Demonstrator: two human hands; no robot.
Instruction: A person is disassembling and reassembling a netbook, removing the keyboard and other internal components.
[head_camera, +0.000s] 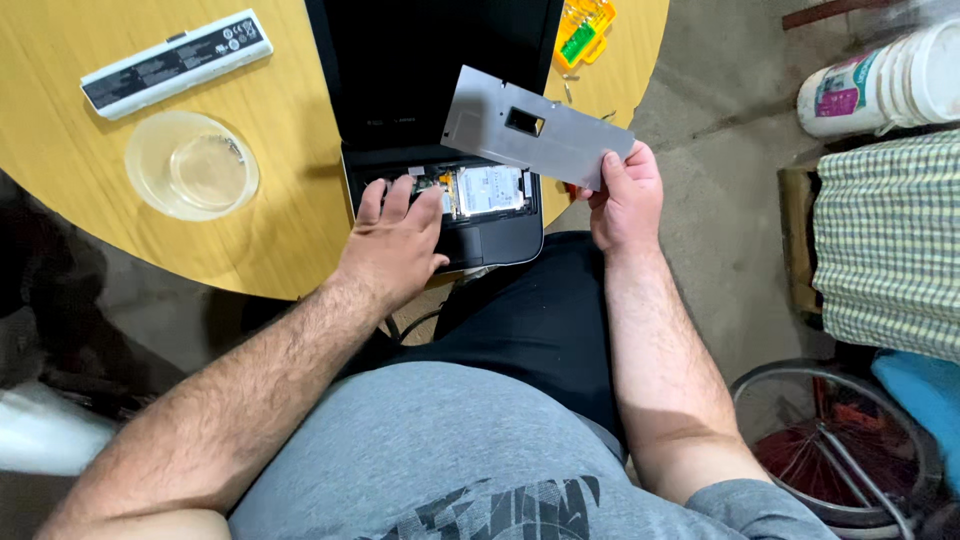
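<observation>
Table (290, 215), round and of yellow wood, fills the upper left of the view from my head, and I sit at its near edge looking down over my grey shirt and dark trousers. Laptop (440, 70), black and turned underside up, lies on the table in front of me, its near end reaching just past the table's rim. An opening in its near end shows the silver hard drive (490, 190) and small parts beside it.

My left hand (398, 240) rests palm down on the laptop's near left corner, fingers (400, 197) slightly spread, their tips at the edge of the opening. It grips nothing.

My right hand (627, 200) is raised just to the right of the laptop. Its thumb and fingers pinch the right end of a flat grey cover panel (530, 130), which has a small rectangular hole in it. The panel hangs tilted in the air above the opening, clear of the laptop.

Further left on the table lies a long white and black battery (177, 62), and nearer me a clear round bowl (192, 165). A yellow screwdriver case (585, 30) sits at the table's far right edge, behind the panel.
</observation>
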